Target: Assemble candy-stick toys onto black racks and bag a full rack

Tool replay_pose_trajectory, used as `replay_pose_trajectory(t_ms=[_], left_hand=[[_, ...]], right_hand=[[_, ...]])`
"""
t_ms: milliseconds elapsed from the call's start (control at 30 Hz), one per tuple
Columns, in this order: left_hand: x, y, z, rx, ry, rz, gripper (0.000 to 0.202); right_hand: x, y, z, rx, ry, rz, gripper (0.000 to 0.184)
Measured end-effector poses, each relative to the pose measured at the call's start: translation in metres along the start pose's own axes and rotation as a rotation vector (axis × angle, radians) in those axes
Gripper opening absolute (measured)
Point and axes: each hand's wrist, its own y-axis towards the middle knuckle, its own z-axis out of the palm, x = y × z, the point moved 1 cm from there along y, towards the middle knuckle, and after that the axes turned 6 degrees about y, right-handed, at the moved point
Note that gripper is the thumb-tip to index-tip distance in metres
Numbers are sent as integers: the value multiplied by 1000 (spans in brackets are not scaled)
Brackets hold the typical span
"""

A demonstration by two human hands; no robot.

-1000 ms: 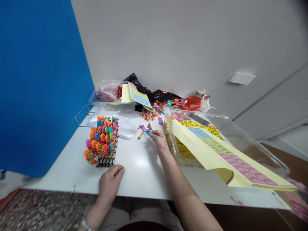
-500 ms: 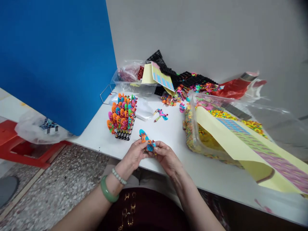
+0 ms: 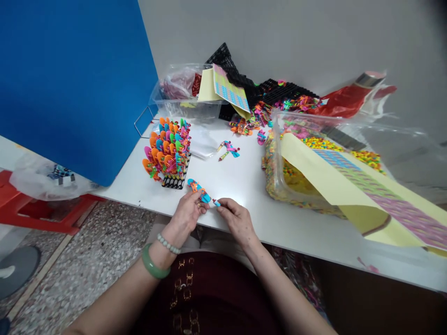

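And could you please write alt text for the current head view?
The left hand holds a blue-and-orange piece and the right hand a small part close by, at a white table. A black rack of colourful pieces stands left of a clear tub.

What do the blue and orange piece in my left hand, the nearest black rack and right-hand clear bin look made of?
The blue and orange piece looks like smooth plastic, from its bright, even colours. The black rack is probably moulded plastic, given its regular openings; finish unclear. The clear bin seems rigid plastic: transparent, with a glossy rim.
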Motion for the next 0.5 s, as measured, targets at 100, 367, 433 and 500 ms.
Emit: replay_pose_trajectory(t_ms=[100,367,433,500], left_hand=[[1,-1,1,-1,-12,-2,8],[2,-1,-1,20,-36,7,6],[3,-2,-1,12,-22,2,9],[4,-2,0,-1,-10,-1,13]], right_hand=[[0,0,1,-3,-19,-26,24],[0,-5,6,-65,-82,-68,21],[1,-4,7,-65,-98,-78,22],[1,-3,9,-62,-114,-73,23]])
